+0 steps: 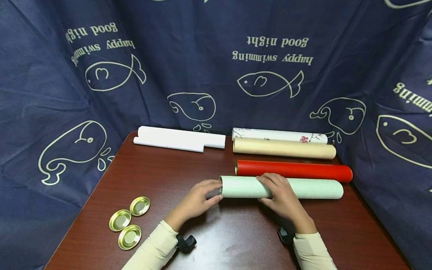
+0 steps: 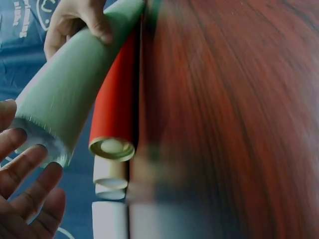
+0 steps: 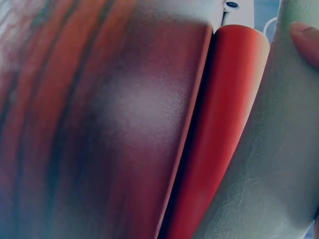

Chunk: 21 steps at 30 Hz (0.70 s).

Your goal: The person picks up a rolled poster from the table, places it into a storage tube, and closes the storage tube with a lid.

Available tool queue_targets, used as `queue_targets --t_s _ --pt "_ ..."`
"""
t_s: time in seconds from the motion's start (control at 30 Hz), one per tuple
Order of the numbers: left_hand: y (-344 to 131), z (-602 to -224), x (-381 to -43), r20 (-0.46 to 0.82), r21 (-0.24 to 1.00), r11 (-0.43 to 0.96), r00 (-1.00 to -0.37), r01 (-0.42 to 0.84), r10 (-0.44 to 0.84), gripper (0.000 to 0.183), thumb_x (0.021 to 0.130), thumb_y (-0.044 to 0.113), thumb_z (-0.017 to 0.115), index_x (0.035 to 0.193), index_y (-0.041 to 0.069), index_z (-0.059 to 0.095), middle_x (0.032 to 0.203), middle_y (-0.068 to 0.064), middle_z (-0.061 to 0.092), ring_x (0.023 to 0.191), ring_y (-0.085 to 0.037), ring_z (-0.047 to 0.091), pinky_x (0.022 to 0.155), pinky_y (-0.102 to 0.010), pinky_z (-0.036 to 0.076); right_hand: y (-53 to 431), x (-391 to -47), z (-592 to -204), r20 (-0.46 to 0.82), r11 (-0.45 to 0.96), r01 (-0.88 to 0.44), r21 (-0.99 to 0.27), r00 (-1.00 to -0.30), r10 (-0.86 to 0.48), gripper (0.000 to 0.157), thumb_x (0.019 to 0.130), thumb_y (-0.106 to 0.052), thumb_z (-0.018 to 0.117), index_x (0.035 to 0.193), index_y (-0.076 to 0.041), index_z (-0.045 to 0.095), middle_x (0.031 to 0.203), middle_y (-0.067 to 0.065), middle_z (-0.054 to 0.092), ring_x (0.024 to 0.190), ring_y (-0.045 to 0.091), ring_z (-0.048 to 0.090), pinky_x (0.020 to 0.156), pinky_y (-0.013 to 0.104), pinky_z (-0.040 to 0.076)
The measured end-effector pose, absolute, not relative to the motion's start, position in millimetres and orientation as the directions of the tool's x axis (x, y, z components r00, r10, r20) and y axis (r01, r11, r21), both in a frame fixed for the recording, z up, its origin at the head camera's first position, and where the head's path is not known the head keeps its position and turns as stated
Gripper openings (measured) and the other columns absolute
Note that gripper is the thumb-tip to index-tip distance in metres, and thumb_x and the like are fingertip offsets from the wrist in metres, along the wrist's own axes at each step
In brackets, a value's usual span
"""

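The right hand (image 1: 281, 195) grips the pale green tube (image 1: 314, 188) beside the red tube (image 1: 303, 170), and the left hand (image 1: 195, 203), fingers apart, is at the green one's open end (image 2: 50, 141), seemingly busy there, so the next move needs a steady hold.

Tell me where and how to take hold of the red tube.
Probably best near the right end of the red tube, coming from above and the right, with fingers curled round its body. In the head view that end juts past the green tube, which crowds the near side; the cylindrical body should suit a wrapping grip.
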<state>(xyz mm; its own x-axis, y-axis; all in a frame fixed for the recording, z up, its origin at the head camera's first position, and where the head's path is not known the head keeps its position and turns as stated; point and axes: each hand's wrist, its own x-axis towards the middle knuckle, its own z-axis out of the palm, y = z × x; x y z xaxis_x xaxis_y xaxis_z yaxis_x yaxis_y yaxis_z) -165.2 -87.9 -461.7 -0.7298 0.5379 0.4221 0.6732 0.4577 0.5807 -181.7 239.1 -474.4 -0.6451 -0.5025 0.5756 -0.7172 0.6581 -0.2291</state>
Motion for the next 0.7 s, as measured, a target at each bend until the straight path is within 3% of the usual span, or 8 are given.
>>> queue_targets --t_s 0.33,0.7 --pt "-162 -456 -160 0.425 0.494 0.6 -0.776 0.63 0.466 0.039 0.089 0.017 0.076 0.125 0.005 0.067 0.125 -0.009 0.064 0.118 -0.027 0.06 0.097 -0.046 0.049 240 -183 -473 0.573 0.662 -0.712 -0.235 -0.651 -0.497 0.075 0.057 -0.009 0.094 0.126 -0.008 0.064 0.119 0.009 0.062 0.111 0.032 0.055 0.095 0.053 0.039" --pt "-247 -459 -142 0.296 0.343 0.801 -0.866 0.49 0.403 0.046 0.082 0.018 0.082 0.123 0.002 0.067 0.12 -0.012 0.064 0.113 -0.033 0.06 0.095 -0.051 0.048 238 -185 -477 0.574 0.658 -0.714 -0.237 -0.65 -0.498 0.076 0.056 -0.009 0.093 0.126 -0.009 0.064 0.118 0.009 0.062 0.111 0.032 0.055 0.094 0.052 0.04"
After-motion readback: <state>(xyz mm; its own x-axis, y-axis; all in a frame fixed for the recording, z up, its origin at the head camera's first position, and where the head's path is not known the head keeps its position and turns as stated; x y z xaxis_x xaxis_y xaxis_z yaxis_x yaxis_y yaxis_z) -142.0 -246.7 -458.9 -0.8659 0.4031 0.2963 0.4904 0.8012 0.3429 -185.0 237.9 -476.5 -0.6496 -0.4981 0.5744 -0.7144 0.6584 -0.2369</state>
